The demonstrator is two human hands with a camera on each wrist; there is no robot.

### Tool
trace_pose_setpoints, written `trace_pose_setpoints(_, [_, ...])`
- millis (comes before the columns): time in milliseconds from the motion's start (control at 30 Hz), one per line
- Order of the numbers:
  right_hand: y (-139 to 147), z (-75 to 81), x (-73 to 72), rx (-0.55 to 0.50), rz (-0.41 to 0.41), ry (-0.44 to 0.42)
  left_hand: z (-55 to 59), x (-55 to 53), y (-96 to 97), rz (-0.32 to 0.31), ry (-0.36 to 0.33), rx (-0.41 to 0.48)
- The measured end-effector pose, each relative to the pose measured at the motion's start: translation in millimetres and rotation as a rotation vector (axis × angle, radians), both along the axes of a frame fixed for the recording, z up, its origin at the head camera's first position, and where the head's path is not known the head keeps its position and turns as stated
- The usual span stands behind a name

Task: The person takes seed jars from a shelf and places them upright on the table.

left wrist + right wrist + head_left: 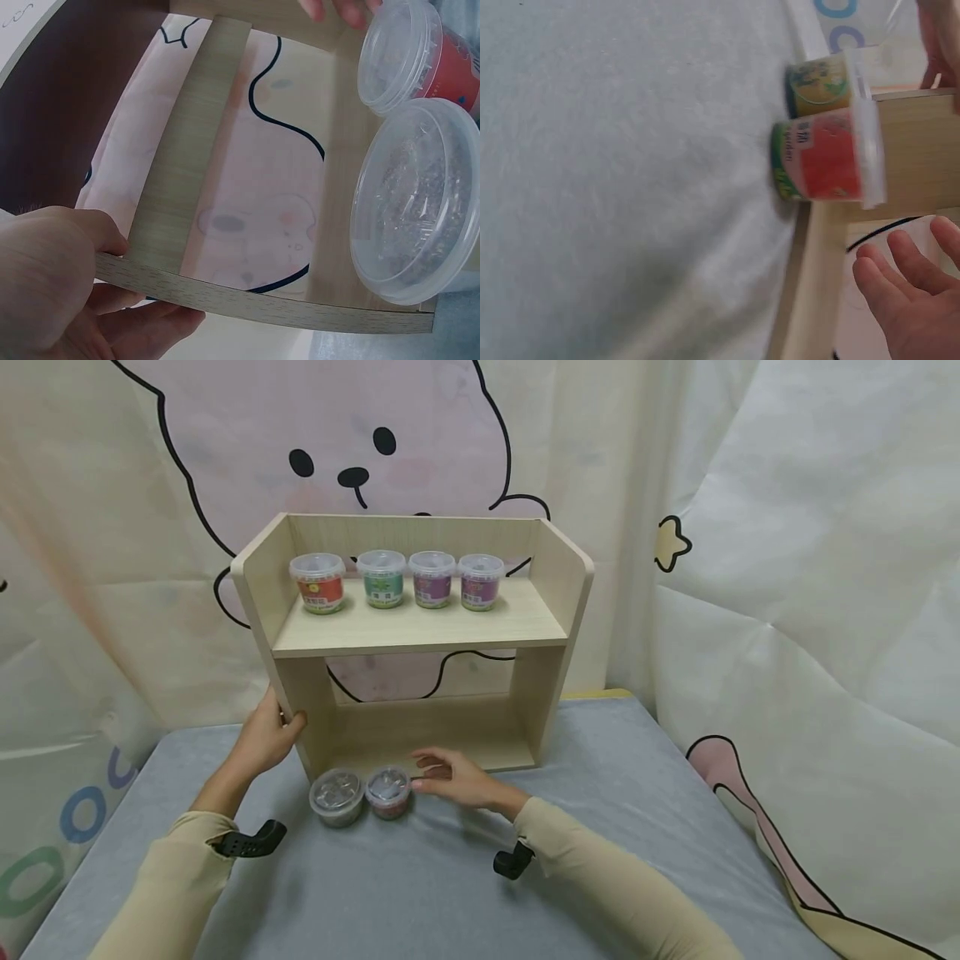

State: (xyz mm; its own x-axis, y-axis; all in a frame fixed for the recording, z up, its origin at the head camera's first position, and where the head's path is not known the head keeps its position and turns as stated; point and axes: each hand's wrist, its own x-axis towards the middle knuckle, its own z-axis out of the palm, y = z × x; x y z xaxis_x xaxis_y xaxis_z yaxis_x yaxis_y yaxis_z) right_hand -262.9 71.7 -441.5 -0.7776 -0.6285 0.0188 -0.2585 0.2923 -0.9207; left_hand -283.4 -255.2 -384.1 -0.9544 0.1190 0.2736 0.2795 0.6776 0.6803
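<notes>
My left hand (pixel 267 735) grips the left side panel of a pale two-tier wooden shelf (pixel 420 647). In the left wrist view its thumb and fingers lie on opposite faces of that panel. At the shelf's front foot stand two lidded plastic tubs side by side. The left one is a wide tub (pixel 337 798) with a yellowish label, seen in the right wrist view. Beside it sits a smaller-looking tub with a red label (pixel 829 156). My right hand (pixel 461 781) is just right of this red tub, fingers loosely bent and holding nothing; the right wrist view shows a gap between them.
Several clear-lidded tubs line the upper tier: a red-labelled one (pixel 321 585), a green-labelled one (pixel 383 581) and purple-labelled ones (pixel 432 582). A blue-grey cloth (pixel 420 893) covers the table. Printed curtains (pixel 787 568) hang behind and to the right.
</notes>
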Motion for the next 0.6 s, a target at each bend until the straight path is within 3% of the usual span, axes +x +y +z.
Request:
trace_pose_setpoints(300, [17, 26.9, 6.6, 0.014, 0.062, 0.092, 0.0, -1.7, -2.7, -0.012, 0.020, 0.008])
trace_pose_setpoints(600, [34, 56.9, 16.2, 0.012, 0.097, 0.112, -1.5, 0.1, -1.2, -0.021, 0.026, -0.018])
